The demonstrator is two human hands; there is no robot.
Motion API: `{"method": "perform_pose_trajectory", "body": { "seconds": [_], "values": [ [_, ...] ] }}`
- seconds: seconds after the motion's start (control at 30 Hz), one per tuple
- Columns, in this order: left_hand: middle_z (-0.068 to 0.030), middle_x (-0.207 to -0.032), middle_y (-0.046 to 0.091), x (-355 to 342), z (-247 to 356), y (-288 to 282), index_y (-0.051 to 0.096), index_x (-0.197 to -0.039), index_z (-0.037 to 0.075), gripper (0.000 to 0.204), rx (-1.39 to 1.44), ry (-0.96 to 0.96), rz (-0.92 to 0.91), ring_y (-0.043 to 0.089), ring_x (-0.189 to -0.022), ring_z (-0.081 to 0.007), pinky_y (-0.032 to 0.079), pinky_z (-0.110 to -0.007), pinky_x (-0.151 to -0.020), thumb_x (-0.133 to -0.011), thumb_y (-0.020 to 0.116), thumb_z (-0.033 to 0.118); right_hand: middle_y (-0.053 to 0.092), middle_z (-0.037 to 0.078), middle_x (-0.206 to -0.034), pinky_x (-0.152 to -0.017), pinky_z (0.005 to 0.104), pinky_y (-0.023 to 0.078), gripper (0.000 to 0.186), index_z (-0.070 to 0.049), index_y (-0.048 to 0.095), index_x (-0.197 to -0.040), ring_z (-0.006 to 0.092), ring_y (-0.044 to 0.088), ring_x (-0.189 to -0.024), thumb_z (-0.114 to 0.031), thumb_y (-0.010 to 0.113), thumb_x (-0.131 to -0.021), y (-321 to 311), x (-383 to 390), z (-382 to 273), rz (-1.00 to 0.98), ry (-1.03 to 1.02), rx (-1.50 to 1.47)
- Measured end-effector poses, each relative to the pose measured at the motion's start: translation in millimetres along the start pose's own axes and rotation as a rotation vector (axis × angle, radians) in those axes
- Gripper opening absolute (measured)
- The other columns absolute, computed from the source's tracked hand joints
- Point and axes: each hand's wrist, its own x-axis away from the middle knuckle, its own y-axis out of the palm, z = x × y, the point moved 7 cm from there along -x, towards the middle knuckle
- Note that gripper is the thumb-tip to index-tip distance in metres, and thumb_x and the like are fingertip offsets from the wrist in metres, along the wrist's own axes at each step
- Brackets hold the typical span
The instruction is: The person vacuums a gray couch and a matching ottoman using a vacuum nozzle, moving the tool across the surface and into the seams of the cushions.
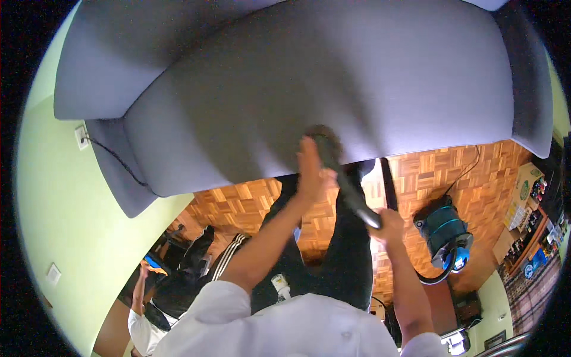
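Observation:
My right hand (389, 226) is wrapped round the lower end of a dark vacuum cleaner wand (352, 193). The far end of the wand reaches the front edge of a grey sofa's seat (428, 89), and its tip is blurred against the fabric. Beside the wand's upper part is my left hand (311, 169), with fingers stretched out toward the sofa and the thumb near the tube. Whether that hand touches the wand is hard to tell. A black hose (388, 181) shows to the right of my legs.
A dark vacuum cleaner with a blue part (446, 235) stands on the parquet floor (416, 172) at right. Another person (172, 297) sits at lower left. A cable (116, 156) runs from a wall socket (81, 137) to the sofa. Boxes and bottles (526, 220) stand far right.

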Motion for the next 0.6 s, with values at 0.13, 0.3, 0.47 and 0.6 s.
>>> {"method": "perform_pose_trajectory", "body": {
  "seconds": [0.13,0.3,0.47,0.6],
  "values": [
    [-0.0294,-0.164,0.004,-69.3,120.6,100.3,0.002,-0.157,-0.004,0.095,-0.141,0.082,-0.143,0.002,-0.153,-0.0432,-0.004,-0.067,-0.116,-0.095,0.053,0.047,0.068,0.014,-0.081,-0.07,0.0489,0.054,0.032,-0.01,0.066,-0.083,0.0374,0.067,-0.076,-0.033,0.079,-0.065,-51.6,19.9,104.4,0.104,0.346,-0.058],
    [-0.022,-0.159,0.025,-250.5,216.7,95.1,0.037,-0.151,0.008,0.051,-0.162,0.44,0.056,0.013,-0.152,-0.0393,0.005,-0.066,-0.117,-0.106,0.04,0.03,0.072,0.018,-0.084,-0.081,0.0477,0.056,0.041,-0.014,0.071,-0.109,0.0368,0.071,-0.085,-0.036,0.072,-0.074,-142.6,-120.5,94.3,0.266,0.393,-0.351],
    [-0.0094,-0.128,0.062,-319.9,268.2,138.5,0.067,-0.113,0.005,0.027,0.23,0.292,-0.16,0.04,-0.136,-0.0333,0.02,-0.05,-0.12,-0.101,0.055,0.026,0.072,0.019,-0.083,-0.078,0.0471,0.057,0.042,-0.011,0.07,-0.105,0.0398,0.071,-0.082,-0.037,0.072,-0.073,-164.5,-123.4,111.0,0.356,0.441,-0.577],
    [-0.0244,-0.154,0.032,-195.0,327.5,250.6,0.068,-0.092,0.015,0.012,-0.053,0.628,-0.364,0.008,-0.15,-0.0503,0.003,-0.066,-0.118,-0.084,0.073,0.022,0.073,0.02,-0.09,-0.083,0.0475,0.057,0.049,-0.014,0.071,-0.109,0.0371,0.072,-0.087,-0.042,0.077,-0.069,-108.8,-2.5,180.9,0.355,0.68,-0.73]
  ]
}}
